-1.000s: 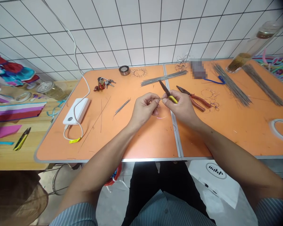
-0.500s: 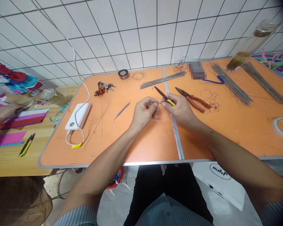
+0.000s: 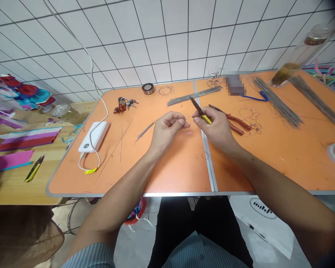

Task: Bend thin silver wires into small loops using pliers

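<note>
Thin, curved metal wire (image 3: 188,118) is showing at the left hand's (image 3: 167,128) fingertips, above the orange rectangular table (image 3: 173,169); thumb and finger are pinching it. Right hand (image 3: 217,126) is gripping a dark, tapered tool with yellow handle (image 3: 196,105), tip pointing far-left. Red-handled metal pliers (image 3: 239,120) are lying just right; straight grey wire bundle (image 3: 184,98) is lying farther off.

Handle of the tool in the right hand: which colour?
The handle is yellow, clearest in the head view.
</note>
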Demonstrator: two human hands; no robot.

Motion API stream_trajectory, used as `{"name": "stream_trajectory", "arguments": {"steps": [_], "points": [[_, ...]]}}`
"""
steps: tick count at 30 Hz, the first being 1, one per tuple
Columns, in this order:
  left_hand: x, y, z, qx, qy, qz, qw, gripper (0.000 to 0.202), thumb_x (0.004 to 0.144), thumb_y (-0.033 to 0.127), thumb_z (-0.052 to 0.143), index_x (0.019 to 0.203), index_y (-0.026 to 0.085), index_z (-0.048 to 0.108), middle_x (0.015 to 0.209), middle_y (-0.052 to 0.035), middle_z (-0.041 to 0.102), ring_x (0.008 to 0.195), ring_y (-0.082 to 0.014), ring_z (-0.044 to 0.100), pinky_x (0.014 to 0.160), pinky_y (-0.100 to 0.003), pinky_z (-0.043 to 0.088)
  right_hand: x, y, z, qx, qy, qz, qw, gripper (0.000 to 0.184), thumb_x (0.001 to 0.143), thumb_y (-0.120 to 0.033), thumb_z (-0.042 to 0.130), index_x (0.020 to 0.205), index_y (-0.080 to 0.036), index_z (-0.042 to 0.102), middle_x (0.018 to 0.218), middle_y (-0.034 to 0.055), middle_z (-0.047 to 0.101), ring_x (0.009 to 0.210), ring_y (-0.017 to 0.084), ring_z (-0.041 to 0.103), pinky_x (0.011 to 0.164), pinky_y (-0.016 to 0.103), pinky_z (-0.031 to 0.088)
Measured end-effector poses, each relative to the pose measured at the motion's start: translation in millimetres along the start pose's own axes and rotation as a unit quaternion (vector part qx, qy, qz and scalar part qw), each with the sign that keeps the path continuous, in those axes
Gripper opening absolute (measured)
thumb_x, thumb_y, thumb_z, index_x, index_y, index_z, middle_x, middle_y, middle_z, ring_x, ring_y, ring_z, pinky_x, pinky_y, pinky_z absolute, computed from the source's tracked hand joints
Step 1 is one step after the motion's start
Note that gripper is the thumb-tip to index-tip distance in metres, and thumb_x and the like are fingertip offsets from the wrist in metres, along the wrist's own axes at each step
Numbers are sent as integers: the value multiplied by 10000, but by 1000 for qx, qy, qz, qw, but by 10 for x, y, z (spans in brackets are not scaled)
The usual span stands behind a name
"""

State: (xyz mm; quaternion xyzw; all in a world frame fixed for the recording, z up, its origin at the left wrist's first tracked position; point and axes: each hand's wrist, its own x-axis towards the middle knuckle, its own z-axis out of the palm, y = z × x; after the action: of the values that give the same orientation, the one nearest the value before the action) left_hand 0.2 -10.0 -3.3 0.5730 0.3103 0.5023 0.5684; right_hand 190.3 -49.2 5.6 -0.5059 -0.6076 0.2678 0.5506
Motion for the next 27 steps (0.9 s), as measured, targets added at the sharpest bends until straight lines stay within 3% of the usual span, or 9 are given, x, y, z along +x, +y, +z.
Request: {"name": "stream_trajectory", "arguments": {"steps": [6,22,27], "points": [[-7,24,-11,15,-23,-14,1000,286,860,449,896,944,198,789,818,-40,799,777,-165,770,841,-316,625,24,57,-28,-9,8,-39,999,56,917,-243,707,949,-242,753,1014,38,768,971,247,686,901,410,529],[24,-7,-27,36,-14,-5,999,234,870,441,881,896,216,824,695,-2,713,656,-128,641,721,-271,537,-3,40,-11,-32,-3,-66,997,85,939,-209,711,963,-254,779,990,32,747,956,240,671,878,396,524],[39,-12,-53,-14,-57,-51,997,241,875,445,879,937,215,841,701,-9,727,674,-125,645,731,-258,542,-8,19,-22,-28,-9,-67,997,85,952,-202,707,967,-251,775,992,32,753,967,240,676,886,400,526]]}}
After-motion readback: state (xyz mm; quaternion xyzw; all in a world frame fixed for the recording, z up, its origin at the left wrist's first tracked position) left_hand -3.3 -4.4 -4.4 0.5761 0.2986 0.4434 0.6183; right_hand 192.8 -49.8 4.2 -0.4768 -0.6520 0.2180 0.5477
